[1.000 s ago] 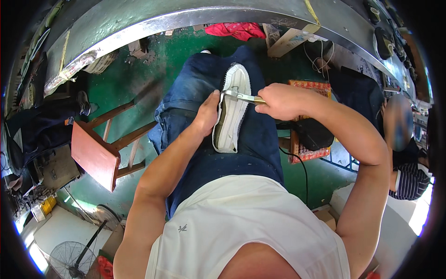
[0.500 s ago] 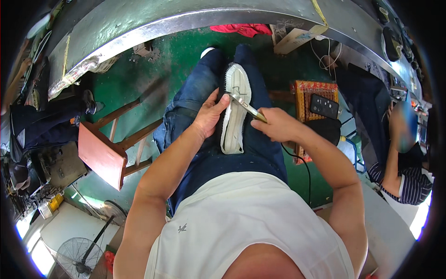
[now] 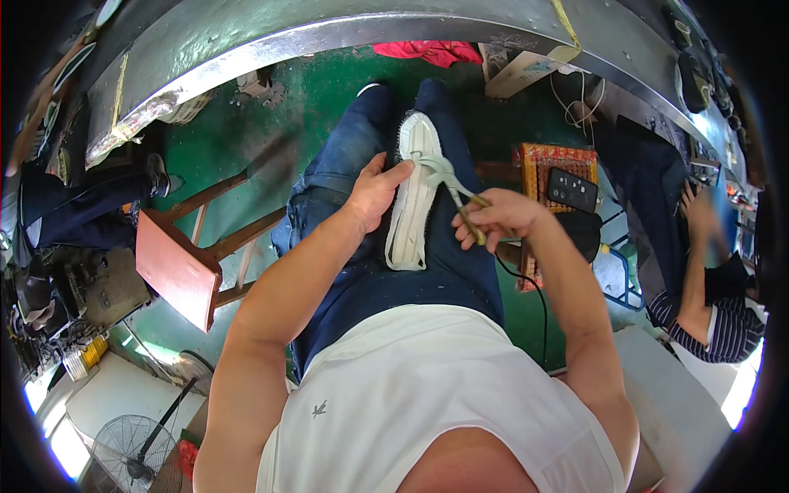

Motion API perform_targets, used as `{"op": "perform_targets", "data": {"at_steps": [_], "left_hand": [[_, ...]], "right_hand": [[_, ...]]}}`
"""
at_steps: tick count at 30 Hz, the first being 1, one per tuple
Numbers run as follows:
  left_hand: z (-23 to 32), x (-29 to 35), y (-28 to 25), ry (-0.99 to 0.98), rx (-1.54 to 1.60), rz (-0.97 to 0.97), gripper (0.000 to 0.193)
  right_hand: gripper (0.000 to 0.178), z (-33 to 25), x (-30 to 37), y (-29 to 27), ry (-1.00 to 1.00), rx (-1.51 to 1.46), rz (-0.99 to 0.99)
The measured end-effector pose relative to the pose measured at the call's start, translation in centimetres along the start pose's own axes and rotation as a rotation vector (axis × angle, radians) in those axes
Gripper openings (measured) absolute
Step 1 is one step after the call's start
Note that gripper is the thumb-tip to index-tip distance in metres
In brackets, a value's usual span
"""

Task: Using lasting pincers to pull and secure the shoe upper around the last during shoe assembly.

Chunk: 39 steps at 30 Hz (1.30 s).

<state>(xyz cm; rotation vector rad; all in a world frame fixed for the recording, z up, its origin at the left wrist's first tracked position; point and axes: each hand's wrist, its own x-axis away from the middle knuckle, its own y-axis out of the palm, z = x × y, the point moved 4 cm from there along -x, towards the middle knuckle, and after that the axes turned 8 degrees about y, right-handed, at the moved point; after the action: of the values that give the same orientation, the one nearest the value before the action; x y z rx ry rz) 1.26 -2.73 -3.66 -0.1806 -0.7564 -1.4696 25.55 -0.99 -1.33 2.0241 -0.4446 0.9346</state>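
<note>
A whitish shoe [image 3: 409,230] rests lengthwise on my thighs with its underside up, a dark edge showing along its left side near the toe. My left hand [image 3: 377,192] grips its left edge at mid-length, thumb over the top and fingers tucked out of sight. In my right hand [image 3: 498,218] is a pair of metal pincers [image 3: 460,200]. Their handles are spread, and the jaws lie over the upper middle of the shoe, close to my left thumb. Whether the jaws touch the shoe I cannot tell.
Right of my leg, a beaded seat [image 3: 532,168] carries a black phone-like device [image 3: 573,189]. A metal-edged bench [image 3: 329,37] spans the far side. At left stands a wooden stool [image 3: 177,264], with a fan [image 3: 136,452] below. Another person's arm [image 3: 699,263] is at right.
The pincers' handles have gone from together to spread apart. My right hand has turned and its fingers have loosened round them. My left hand still holds the shoe.
</note>
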Motion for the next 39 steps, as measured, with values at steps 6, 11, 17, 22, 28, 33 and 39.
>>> {"op": "perform_targets", "data": {"at_steps": [6, 11, 17, 22, 28, 33, 39], "left_hand": [[0.3, -0.2, 0.2, -0.084, -0.171, 0.049, 0.08], [0.7, -1.2, -0.3, -0.263, -0.228, -0.084, 0.077], [1.9, -1.5, -0.7, -0.311, -0.316, -0.131, 0.07], [2.6, -1.1, 0.4, -0.328, -0.389, -0.105, 0.082], [1.4, -1.0, -0.2, -0.295, -0.356, -0.135, 0.086], [1.6, -0.8, -0.4, -0.235, -0.363, -0.132, 0.087], [1.9, 0.0, -1.0, -0.085, -0.576, -0.096, 0.089]], "right_hand": [[0.041, -4.8, 2.0, 1.8, -0.326, 0.468, 0.49], [0.042, -6.2, -0.8, 1.5, -0.231, 0.719, 0.625], [0.022, -2.7, 4.9, 5.0, -0.081, 0.967, 0.456], [0.042, -1.4, 3.6, 7.6, -0.427, 1.602, 0.753], [0.035, -5.1, 2.6, 9.8, -0.109, 1.794, 0.744], [0.023, -2.9, 0.0, 4.8, -0.318, 1.559, 0.704], [0.022, 0.6, 1.4, 5.3, -0.371, 1.294, 0.774]]}}
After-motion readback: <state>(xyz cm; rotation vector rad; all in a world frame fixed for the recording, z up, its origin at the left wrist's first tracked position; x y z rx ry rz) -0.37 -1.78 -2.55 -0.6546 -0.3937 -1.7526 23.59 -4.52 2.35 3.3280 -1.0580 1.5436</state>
